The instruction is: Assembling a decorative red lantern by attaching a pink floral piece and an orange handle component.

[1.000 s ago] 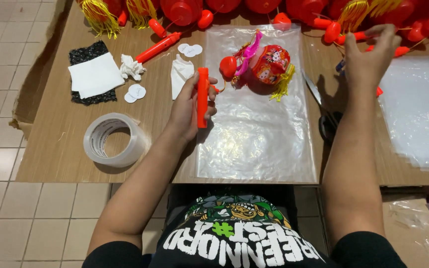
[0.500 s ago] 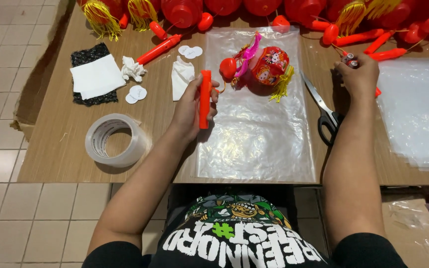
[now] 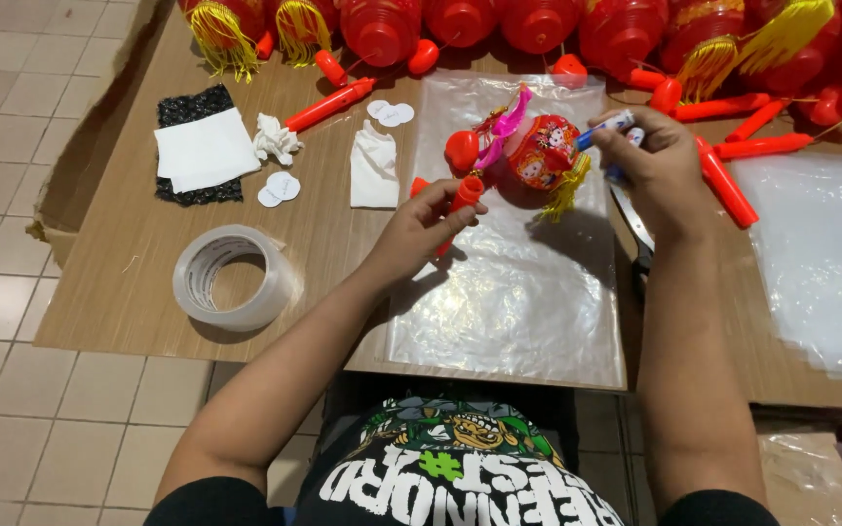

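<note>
Your left hand (image 3: 419, 229) and right hand (image 3: 657, 166) are bare, forearms uncovered. You wear a black short-sleeved T-shirt (image 3: 460, 477) (the sleeves end above the elbows) with white block lettering and a green-and-yellow cartoon graphic across the chest.

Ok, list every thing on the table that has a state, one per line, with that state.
Left hand: closed around the red stick, its upper end showing.
Right hand: closed on a small blue and white tube.
Small lantern: lying on its side on the plastic bag.
Plastic bag: flat on the table.
Tape roll: lying flat.
Scissors: mostly hidden by the right arm.
</note>
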